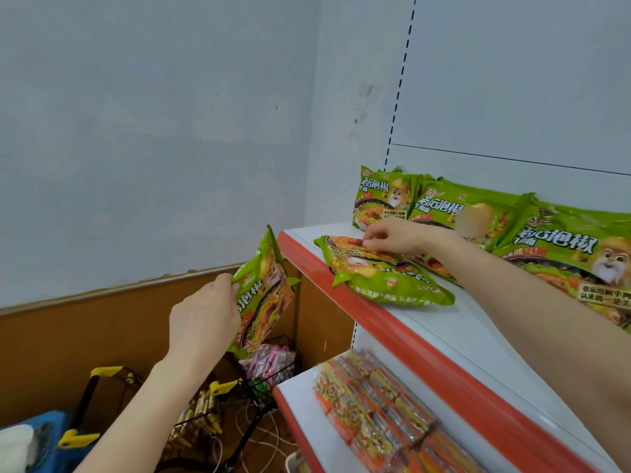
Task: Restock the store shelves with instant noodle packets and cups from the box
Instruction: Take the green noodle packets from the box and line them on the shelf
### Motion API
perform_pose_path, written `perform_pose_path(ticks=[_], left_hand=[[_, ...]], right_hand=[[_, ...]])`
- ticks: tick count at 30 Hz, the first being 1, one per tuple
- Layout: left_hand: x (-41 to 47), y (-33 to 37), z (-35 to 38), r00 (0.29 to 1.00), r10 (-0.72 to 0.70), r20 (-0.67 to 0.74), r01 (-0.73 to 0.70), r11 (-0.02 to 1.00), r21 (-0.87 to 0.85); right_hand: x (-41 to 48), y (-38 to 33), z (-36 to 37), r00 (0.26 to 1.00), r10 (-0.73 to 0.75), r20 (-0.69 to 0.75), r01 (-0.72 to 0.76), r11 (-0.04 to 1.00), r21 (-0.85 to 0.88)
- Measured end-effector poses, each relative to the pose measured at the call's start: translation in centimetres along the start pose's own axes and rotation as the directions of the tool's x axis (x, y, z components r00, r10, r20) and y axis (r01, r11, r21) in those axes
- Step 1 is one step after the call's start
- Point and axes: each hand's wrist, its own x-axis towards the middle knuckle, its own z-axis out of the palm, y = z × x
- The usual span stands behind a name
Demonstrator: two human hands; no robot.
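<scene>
Green noodle packet held upright in left hand, pinched at its left edge between thumb and fingers, hanging in the air just left of the upper shelf and clear of it. Second green packet lying flat near the shelf's left front corner, picture side up, turned at an angle to the red front strip. Right hand resting on the far edge of that flat packet, fingertips curled down and nipping the wrapper; right forearm stretched across the shelf from the lower right. Row of matching green packets standing or leaning against the white back panel, behind the flat one, with the leftmost packet touching the right hand's knuckles or just behind them — cannot tell which. Lower shelf stocked with orange and yellow packets laid in rows. Wire basket with pink wrapped items on the floor below the held packet; black rack with yellow clips beside it. Supply box not identifiable.
</scene>
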Motion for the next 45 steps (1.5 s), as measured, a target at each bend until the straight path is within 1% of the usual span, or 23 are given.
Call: perform_pose_path(ticks=[5, 8, 13, 17, 24, 27, 31, 34, 37, 40, 43, 44, 45], left_hand=[[0.6, -0.6, 0.7, 1.000, 0.015, 0.001, -0.015, 1.000, -0.018], [1.2, -0.9, 0.8, 0.999, 0.032, 0.007, -0.032, 0.999, -0.037], [1.9, -1.4, 0.8, 0.997, 0.070, 0.045, -0.067, 0.996, -0.062], [2.2, -2.0, 1.3, 0.995, 0.081, 0.061, -0.077, 0.995, -0.064], [2.5, -2.5, 1.8, 0.997, 0.051, 0.064, -0.044, 0.994, -0.103], [2.5, -2.8, 1.4, 0.997, 0.059, 0.056, -0.051, 0.991, -0.123], [2.5, -3.1, 1.2, 0.994, 0.077, 0.081, -0.067, 0.990, -0.123], [2.4, -3.2, 1.1, 0.993, 0.077, 0.091, -0.064, 0.988, -0.138], [2.3, -3.4, 1.7, 0.994, 0.064, 0.085, -0.053, 0.990, -0.129], [2.1, -3.2, 1.7, 0.994, 0.044, 0.100, -0.031, 0.992, -0.124], [1.9, -3.2, 1.6, 0.992, 0.051, 0.112, -0.035, 0.989, -0.145], [1.9, -3.3, 1.5, 0.992, 0.052, 0.116, -0.035, 0.989, -0.147], [1.8, -3.4, 1.5, 0.991, 0.049, 0.121, -0.031, 0.989, -0.142]], right_hand=[[-0.8, 0.4, -0.8, 0.981, 0.038, -0.192, -0.027, 0.998, 0.058], [-1.4, 0.7, -2.0, 0.959, 0.058, -0.276, -0.049, 0.998, 0.041], [-2.2, 1.1, -3.6, 0.880, 0.131, -0.456, -0.091, 0.990, 0.109], [-2.6, 0.7, -4.0, 0.846, 0.153, -0.511, -0.123, 0.988, 0.092], [-2.5, 0.3, -3.7, 0.843, 0.182, -0.507, -0.177, 0.983, 0.058], [-2.5, 0.0, -3.7, 0.839, 0.206, -0.504, -0.189, 0.978, 0.084], [-2.6, -0.7, -3.5, 0.825, 0.250, -0.507, -0.213, 0.968, 0.132], [-2.8, -1.0, -2.6, 0.838, 0.324, -0.440, -0.260, 0.945, 0.200], [-2.9, -0.7, -1.2, 0.856, 0.402, -0.325, -0.337, 0.911, 0.239], [-3.1, -0.3, 0.1, 0.845, 0.481, -0.234, -0.427, 0.870, 0.246], [-3.3, -0.5, 0.3, 0.843, 0.523, -0.127, -0.502, 0.849, 0.165], [-3.1, -0.4, 0.1, 0.840, 0.527, -0.129, -0.516, 0.849, 0.113], [-2.9, -0.4, -0.2, 0.843, 0.511, -0.168, -0.511, 0.858, 0.046]])
